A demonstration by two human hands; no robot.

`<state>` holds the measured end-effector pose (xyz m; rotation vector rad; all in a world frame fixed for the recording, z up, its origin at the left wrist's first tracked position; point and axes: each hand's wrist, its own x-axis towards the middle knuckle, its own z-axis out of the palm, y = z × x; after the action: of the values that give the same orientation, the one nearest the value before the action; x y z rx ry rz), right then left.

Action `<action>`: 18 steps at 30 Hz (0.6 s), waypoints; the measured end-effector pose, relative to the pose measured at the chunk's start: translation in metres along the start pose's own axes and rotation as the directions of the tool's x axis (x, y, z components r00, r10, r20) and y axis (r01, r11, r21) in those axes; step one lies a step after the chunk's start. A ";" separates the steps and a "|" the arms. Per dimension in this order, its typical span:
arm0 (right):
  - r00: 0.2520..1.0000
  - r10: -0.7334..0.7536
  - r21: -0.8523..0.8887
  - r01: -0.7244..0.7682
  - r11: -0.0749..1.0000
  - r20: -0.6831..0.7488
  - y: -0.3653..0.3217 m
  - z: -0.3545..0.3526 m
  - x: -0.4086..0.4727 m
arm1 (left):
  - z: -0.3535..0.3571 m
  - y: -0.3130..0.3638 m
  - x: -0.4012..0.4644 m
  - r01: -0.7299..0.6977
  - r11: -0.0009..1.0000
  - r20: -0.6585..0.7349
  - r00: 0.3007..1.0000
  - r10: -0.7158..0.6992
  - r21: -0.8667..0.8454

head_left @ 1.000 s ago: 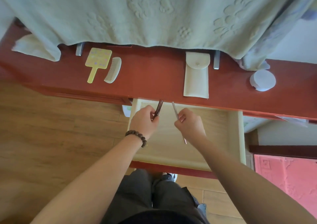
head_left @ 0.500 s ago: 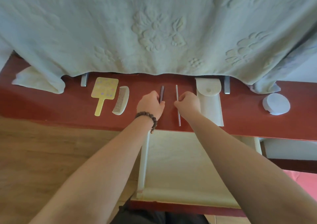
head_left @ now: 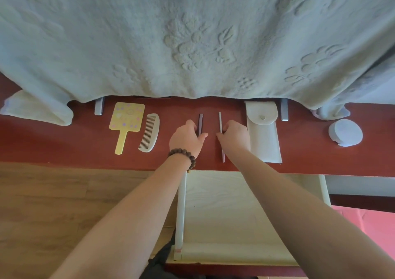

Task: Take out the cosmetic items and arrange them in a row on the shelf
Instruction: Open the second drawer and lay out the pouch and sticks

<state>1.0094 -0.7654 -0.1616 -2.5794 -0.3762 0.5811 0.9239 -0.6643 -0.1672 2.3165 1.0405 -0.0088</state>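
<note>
Nearest, the pulled-out drawer (head_left: 235, 214) is seen with nothing in the part that shows, so the emptying is judged done; beyond it, on the red shelf (head_left: 64, 146), a dark pencil (head_left: 200, 123) is pinched by the left hand (head_left: 187, 138) and a thin pencil (head_left: 220, 129) by the right hand (head_left: 235, 135); a mirror (head_left: 126, 120), comb (head_left: 149, 132), pouch (head_left: 264, 137) and round compact (head_left: 345, 132) are laid in line; only release is judged left.
</note>
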 end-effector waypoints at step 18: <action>0.932 -0.363 0.089 0.362 0.928 0.002 0.114 -0.045 -0.130 | 0.029 0.005 -0.165 -0.083 0.989 -0.126 0.987 0.099 0.125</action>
<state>0.9345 -0.9259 -0.1389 -2.3391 -0.7952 0.4744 0.8195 -0.7943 -0.1493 2.4999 1.0219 0.1237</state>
